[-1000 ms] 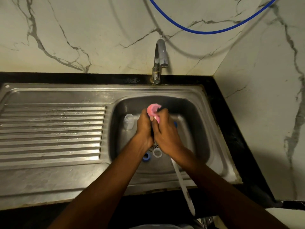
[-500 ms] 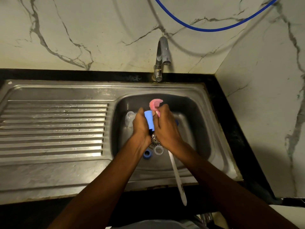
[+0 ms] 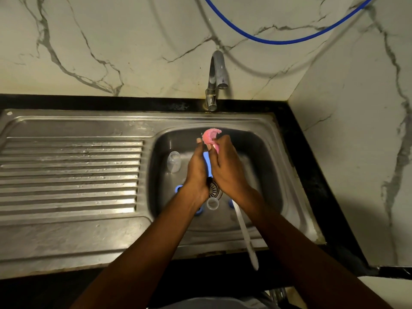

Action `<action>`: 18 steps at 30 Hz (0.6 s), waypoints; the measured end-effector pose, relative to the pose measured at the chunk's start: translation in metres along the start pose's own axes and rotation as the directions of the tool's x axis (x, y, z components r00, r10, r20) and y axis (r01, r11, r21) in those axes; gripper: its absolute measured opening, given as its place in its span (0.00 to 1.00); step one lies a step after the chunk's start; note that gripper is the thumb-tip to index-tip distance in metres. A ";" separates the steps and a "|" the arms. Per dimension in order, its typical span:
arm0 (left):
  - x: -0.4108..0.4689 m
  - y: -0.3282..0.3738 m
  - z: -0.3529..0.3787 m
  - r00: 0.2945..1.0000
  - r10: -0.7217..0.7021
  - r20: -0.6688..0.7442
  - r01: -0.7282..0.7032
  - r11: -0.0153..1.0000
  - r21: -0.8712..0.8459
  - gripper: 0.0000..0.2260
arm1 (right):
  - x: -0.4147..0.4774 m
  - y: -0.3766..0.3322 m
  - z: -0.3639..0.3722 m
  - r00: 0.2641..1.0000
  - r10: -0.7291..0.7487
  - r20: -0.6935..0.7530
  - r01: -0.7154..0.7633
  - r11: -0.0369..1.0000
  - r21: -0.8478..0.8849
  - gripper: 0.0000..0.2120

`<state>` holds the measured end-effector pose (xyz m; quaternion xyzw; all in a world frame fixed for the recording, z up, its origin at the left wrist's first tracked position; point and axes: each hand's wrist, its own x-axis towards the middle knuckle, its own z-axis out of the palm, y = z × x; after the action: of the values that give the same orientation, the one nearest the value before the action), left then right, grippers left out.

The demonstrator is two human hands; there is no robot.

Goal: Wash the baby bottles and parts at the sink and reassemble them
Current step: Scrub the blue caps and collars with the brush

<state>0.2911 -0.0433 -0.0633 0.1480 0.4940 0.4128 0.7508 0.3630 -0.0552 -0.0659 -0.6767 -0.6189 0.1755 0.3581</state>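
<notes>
Blue part (image 3: pixel 207 162) has emerged beneath pink sponge (image 3: pixel 210 137).

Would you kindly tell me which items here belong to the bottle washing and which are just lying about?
In the job: pink sponge, blue part, clear cap, blue ring, small clear ring, long white handle, tap.
Lying about: blue hose, drainboard.

Left hand (image 3: pixel 197 169) gripping, right hand (image 3: pixel 228 168) pinching

left hand (image 3: pixel 196 172) and right hand (image 3: pixel 229 170) are bare, both forearms (image 3: pixel 142 255) bare too; below the front rim of the sink (image 3: pixel 211 248) shows a strip of grey-blue garment (image 3: pixel 200 304).
</notes>
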 end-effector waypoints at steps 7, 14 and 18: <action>0.000 0.007 -0.004 0.995 -0.045 -0.089 0.043 0.999 -0.023 0.19 | -0.032 0.014 -0.008 0.980 -0.090 0.178 0.090 0.996 0.006 0.13; 0.004 0.008 -0.004 0.996 0.000 -0.086 -0.006 0.998 -0.068 0.20 | -0.042 0.001 -0.013 0.972 -0.144 0.186 0.150 0.988 -0.020 0.12; -0.003 0.000 0.002 0.999 -0.031 -0.030 0.028 0.996 -0.082 0.20 | -0.015 0.003 -0.016 0.990 0.074 0.122 -0.077 0.997 0.017 0.16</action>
<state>0.2928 -0.0456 -0.0604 0.1035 0.4907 0.4236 0.7543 0.3730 -0.0735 -0.0600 -0.6838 -0.6116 0.2363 0.3201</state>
